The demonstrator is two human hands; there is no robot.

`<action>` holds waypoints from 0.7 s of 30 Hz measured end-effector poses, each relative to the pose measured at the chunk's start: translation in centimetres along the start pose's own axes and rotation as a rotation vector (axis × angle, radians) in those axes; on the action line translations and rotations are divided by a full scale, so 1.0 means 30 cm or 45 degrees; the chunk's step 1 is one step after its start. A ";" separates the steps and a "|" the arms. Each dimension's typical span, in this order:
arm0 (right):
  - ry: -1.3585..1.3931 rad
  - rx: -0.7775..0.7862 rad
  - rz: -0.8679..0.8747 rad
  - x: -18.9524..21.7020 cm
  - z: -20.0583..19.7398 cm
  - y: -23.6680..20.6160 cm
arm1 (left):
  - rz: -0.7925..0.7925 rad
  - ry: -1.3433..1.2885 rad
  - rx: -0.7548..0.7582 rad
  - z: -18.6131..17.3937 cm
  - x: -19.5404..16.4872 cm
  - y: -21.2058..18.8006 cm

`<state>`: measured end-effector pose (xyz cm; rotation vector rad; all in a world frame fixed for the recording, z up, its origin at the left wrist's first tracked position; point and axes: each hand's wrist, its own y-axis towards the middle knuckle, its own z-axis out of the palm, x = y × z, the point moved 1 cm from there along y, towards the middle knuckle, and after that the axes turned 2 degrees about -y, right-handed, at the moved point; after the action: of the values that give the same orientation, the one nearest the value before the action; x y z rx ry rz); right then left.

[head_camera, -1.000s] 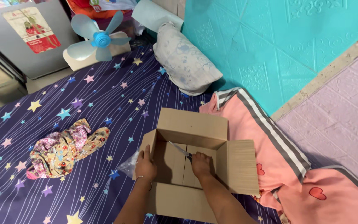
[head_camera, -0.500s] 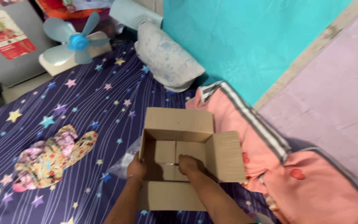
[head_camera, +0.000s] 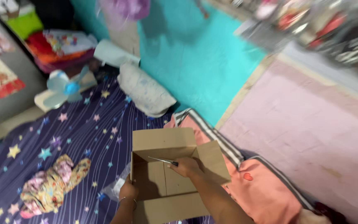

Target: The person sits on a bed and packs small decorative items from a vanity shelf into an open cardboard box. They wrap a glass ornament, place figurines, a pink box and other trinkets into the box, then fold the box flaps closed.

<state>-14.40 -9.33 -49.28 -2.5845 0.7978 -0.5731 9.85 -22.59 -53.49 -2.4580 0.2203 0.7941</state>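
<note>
cardboard box (head_camera: 168, 178) looks light and stiff, best held by its wall or flaps. left hand (head_camera: 128, 191) fingers grip the left wall. right hand (head_camera: 186, 166) fingers close on a thin blade (head_camera: 160, 160) inside.

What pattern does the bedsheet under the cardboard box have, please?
Dark blue bedsheet with thin pale stripes and coloured stars, seen in the head view.

A turquoise padded wall (head_camera: 195, 54) rises behind a bed with a navy star-patterned sheet (head_camera: 75, 137). Pink floor (head_camera: 311, 132) lies to the right. A small blue fan (head_camera: 65, 88) stands by a grey cabinet (head_camera: 5, 83).
</note>
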 end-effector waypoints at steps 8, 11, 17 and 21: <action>0.208 -0.336 -0.009 -0.030 -0.520 -0.439 | 0.301 -0.018 0.114 -0.196 -0.364 -0.188; 0.200 -0.467 0.062 -0.064 -0.670 -0.637 | 0.359 0.128 0.199 -0.240 -0.513 -0.282; 0.138 -0.748 0.196 -0.227 -0.877 -0.943 | 0.618 0.262 0.317 -0.232 -0.793 -0.494; 0.056 -0.988 0.305 -0.317 -0.930 -1.124 | 0.838 0.346 0.397 -0.206 -0.963 -0.608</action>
<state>-20.01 15.92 -12.71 -3.0684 1.5688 -0.2723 -4.93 -10.93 -24.32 -2.1836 1.2019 0.6055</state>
